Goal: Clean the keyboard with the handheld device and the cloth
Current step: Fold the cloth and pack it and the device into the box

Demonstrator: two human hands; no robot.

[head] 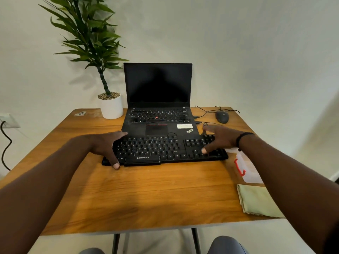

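A black keyboard (161,149) lies across the middle of the wooden table (146,189), just in front of an open laptop. My left hand (108,145) grips its left end, thumb on the front edge and fingers over the back. My right hand (220,139) grips the right end the same way, thumb on the keys near the number pad. A folded pale green cloth (256,200) lies at the table's right front edge. Behind it sits a white handheld device with a red part (245,167), partly hidden by my right forearm.
A black laptop (158,99) stands open behind the keyboard. A potted plant in a white pot (111,107) is at the back left. A wired mouse (222,116) and cables lie at the back right. A wall socket with a black cord (7,129) is at the left.
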